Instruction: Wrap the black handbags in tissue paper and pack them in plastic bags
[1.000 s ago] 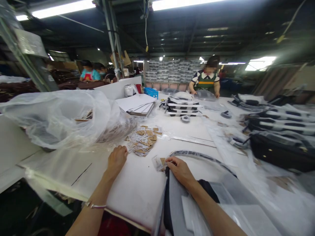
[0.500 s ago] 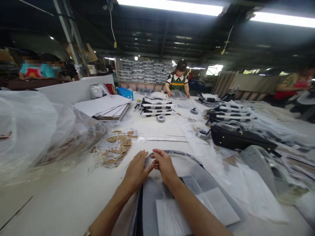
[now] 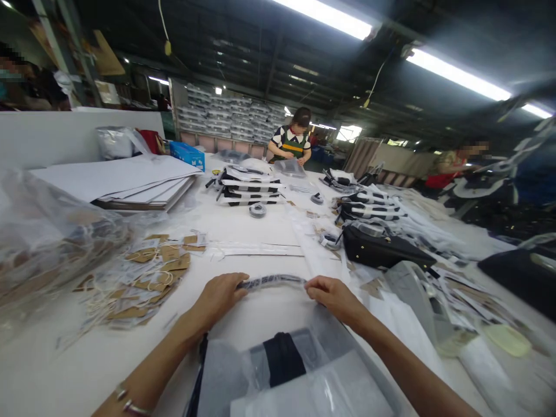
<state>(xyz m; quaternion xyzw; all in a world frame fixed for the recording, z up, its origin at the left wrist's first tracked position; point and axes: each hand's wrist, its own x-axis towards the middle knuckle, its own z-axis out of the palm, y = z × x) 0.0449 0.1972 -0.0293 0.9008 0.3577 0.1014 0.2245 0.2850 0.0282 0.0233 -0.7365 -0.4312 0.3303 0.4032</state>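
Note:
A dark bag handle (image 3: 273, 281), wrapped in clear plastic, arches between my two hands. My left hand (image 3: 223, 295) is closed on its left end, and my right hand (image 3: 332, 295) pinches the right end. Below the handle, close to me, lies the bag (image 3: 313, 370), covered with clear film and pale sheets. A black strap or band (image 3: 284, 358) shows in its middle under the film. The bag's lower part runs out of view.
Brown hang tags (image 3: 160, 272) with white strings lie left, beside plastic bags (image 3: 56, 243). White boards (image 3: 121, 179) are stacked behind. A black bag (image 3: 384, 246) and a tape dispenser (image 3: 417, 295) stand right. A co-worker (image 3: 293, 142) works across the table.
My hands have moved apart, from close together at the handle's left side to its two ends. The handle now shows between them. The view has turned rightward and tilted.

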